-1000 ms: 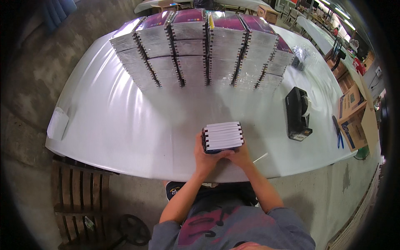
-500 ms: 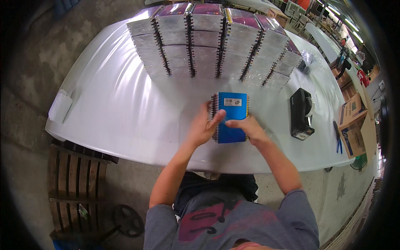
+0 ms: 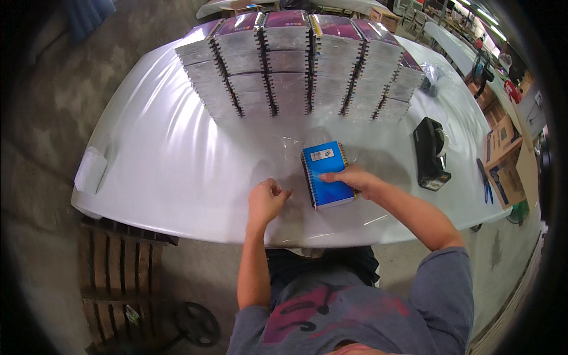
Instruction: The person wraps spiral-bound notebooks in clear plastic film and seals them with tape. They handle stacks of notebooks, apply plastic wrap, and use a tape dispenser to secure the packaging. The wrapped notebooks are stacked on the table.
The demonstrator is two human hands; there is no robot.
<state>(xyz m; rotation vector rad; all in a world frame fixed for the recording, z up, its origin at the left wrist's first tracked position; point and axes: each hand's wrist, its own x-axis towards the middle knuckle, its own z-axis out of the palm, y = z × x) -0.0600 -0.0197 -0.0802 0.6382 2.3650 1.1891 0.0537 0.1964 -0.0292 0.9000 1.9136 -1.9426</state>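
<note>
A small stack of spiral-bound notebooks (image 3: 331, 190), blue cover up with a white label, sits slightly turned near the middle of the table. My right hand (image 3: 355, 179) grips its right side, thumb lying across the blue cover. To the left of the stack and apart from it, my left hand (image 3: 267, 202) is held low over the table with curled fingers. Something clear glints at its fingertips, too faint to name. Faint glints of clear film show on the table between this hand and the tall stacks.
Tall rows of shrink-wrapped spiral notebooks (image 3: 287, 65) stand along the far side. On the right are a black tape dispenser (image 3: 427, 155), blue-handled scissors (image 3: 486, 182) and an open cardboard box (image 3: 503, 157). A white roll or folded sheet (image 3: 91, 170) lies at the left edge.
My left hand has let go of the notebook stack and moved left and toward me. The stack has tilted slightly in my right hand, which still holds it.
</note>
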